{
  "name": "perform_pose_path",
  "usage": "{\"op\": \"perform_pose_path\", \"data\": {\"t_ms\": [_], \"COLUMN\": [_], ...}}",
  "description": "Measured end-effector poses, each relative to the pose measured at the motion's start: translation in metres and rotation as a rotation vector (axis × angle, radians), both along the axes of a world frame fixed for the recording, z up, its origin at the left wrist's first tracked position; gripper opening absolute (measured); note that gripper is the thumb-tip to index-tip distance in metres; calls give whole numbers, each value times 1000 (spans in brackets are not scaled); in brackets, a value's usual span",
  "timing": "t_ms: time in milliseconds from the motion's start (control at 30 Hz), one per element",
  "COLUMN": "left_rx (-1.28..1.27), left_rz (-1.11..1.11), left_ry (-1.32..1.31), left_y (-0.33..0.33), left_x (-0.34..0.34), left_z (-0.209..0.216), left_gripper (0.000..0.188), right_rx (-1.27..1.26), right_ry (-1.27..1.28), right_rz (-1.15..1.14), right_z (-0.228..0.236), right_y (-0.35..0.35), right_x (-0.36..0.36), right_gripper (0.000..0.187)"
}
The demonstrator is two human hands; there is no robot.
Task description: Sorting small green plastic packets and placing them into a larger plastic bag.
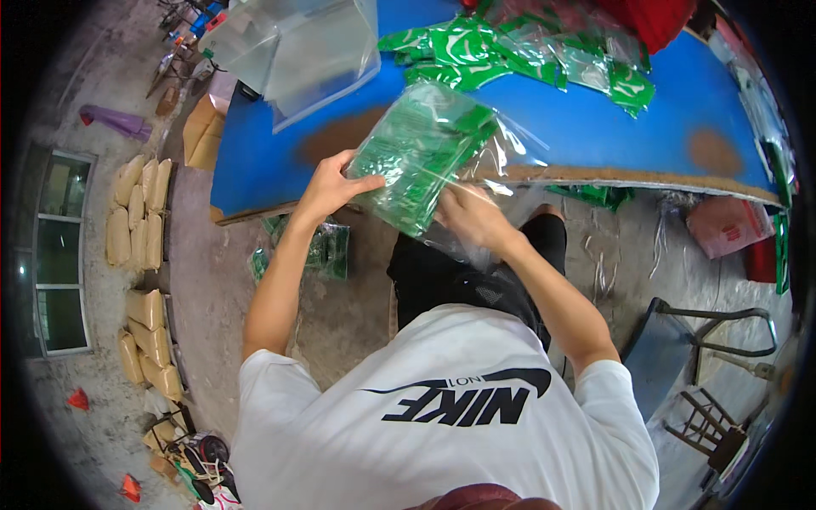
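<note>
A clear plastic bag packed with flat green packets point(421, 153) is tilted above the near edge of the blue bench point(586, 127). More green-and-clear packets point(510, 51) lie heaped at the far side. A larger empty clear bag point(297, 42) sits at the left end. Below, a green packet bundle point(327, 249) lies on the floor, and tan sacks point(140, 212) line the wall.

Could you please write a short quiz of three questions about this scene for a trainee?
1. True or false: both hands touch the clear bag of green packets.
2. Which hand grips the bag's upper-left edge?
3. What colour is the table? A red, B blue, C white.

Key:
1. True.
2. The left hand; the right hand is at the lower end.
3. B.
</note>
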State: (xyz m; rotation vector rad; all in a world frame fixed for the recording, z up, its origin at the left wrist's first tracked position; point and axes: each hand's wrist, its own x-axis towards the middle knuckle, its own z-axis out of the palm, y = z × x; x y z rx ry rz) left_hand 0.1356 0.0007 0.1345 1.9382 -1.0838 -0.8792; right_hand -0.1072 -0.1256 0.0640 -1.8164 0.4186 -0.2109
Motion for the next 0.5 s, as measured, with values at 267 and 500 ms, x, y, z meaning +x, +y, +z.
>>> {"op": "perform_pose_path", "data": {"t_ms": [267, 500], "left_rx": [36, 40], "left_rz": [15, 17], "left_ry": [-3, -25], "left_y": [4, 16], "left_x": [55, 53], "left_z": [21, 3], "left_gripper": [66, 72], "right_rx": [-52, -38], "right_ry": [-414, -235], "right_rz": [-55, -201], "right_z": [1, 15], "right_y": [18, 60], "right_x": [51, 77], "right_gripper": [19, 37]}}
